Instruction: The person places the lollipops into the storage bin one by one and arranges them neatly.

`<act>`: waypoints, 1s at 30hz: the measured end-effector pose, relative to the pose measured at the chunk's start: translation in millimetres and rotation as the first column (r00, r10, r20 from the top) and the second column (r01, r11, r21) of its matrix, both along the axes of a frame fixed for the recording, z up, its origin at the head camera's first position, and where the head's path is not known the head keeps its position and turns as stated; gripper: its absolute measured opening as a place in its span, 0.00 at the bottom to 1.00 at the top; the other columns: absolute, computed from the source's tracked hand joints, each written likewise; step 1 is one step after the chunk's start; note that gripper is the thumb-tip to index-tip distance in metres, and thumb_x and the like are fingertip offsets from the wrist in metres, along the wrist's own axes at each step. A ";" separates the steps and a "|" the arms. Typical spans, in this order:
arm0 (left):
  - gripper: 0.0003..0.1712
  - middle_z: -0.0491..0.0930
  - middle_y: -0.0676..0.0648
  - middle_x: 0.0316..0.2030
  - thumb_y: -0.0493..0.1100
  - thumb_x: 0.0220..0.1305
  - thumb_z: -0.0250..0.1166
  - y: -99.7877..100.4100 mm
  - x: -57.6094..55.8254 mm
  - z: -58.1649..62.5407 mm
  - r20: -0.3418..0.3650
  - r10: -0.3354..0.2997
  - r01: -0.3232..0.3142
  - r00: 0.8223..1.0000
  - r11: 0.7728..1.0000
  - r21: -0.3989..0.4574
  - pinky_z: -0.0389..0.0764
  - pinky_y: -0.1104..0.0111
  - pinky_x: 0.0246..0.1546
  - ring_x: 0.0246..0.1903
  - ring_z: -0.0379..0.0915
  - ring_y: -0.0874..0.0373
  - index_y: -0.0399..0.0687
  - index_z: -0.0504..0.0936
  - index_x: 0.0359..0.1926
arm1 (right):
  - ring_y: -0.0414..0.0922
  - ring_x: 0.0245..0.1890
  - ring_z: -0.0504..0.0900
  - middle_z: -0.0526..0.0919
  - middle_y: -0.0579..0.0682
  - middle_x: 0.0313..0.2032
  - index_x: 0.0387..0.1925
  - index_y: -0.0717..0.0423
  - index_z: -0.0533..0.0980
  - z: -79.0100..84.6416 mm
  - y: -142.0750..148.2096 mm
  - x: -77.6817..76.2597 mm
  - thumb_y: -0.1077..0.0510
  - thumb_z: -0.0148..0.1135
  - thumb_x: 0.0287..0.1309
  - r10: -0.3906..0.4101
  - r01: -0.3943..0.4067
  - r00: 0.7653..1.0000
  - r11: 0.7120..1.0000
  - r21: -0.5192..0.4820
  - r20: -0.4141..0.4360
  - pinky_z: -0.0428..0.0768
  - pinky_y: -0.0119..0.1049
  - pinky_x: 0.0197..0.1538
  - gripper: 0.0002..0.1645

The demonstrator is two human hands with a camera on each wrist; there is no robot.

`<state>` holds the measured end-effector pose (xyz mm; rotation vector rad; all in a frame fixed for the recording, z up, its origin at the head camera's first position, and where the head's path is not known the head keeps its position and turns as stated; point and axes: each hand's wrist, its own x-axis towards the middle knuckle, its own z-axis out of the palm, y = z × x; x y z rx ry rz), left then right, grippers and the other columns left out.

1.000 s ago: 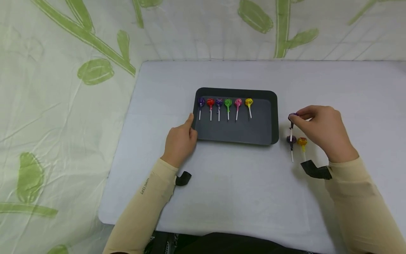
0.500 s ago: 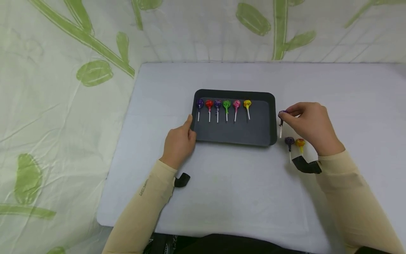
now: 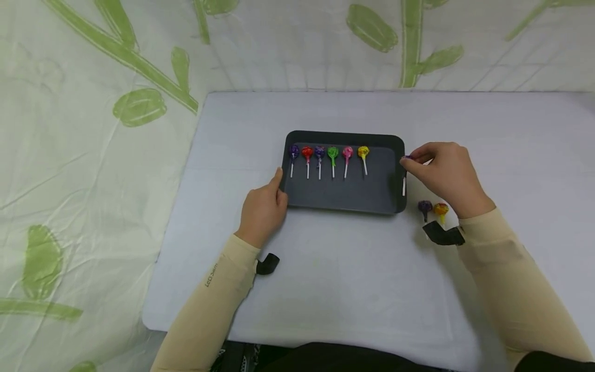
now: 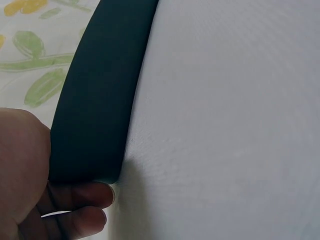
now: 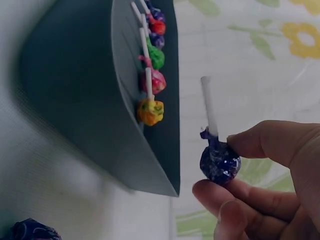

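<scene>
In the head view my right hand (image 3: 439,174) is at the tray's right wall. It pinches a dark purple wrapped lollipop (image 5: 220,161) by its head between thumb and fingers; the white stick points up in the right wrist view. My left hand (image 3: 263,209) grips the dark grey baking tray (image 3: 344,199) at its left side, near the front corner. Bent fingertips (image 4: 85,195) touch the tray's corner in the left wrist view. Inside the tray, several lollipops stand in a row along the back: purple, red, purple, green, pink (image 3: 347,152) and yellow (image 3: 363,152).
On the white table (image 3: 334,279), right of the tray, lie another dark purple lollipop (image 3: 425,206) and an orange-yellow lollipop (image 3: 441,209), their sticks partly hidden behind a black wrist strap (image 3: 443,235). A leaf-patterned cloth (image 3: 139,107) hangs behind and left.
My right hand has carried the purple lollipop left and slightly away from me, from above the loose lollipops to the tray's right rim. The left hand keeps its place on the tray.
</scene>
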<state>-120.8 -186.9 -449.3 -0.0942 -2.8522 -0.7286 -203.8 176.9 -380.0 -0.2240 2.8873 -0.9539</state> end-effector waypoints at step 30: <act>0.32 0.66 0.50 0.13 0.34 0.69 0.56 1.9 0.1 0.2 0.007 0.002 -0.002 1.000 1.000 0.006 0.56 0.64 0.17 0.15 0.51 0.59 0.36 0.72 0.73 | 0.56 0.42 0.85 0.90 0.60 0.42 0.44 0.58 0.89 -7.1 -14.9 -28.2 0.38 0.67 0.64 0.061 -0.064 0.996 0.996 0.057 0.059 0.77 0.46 0.36 0.27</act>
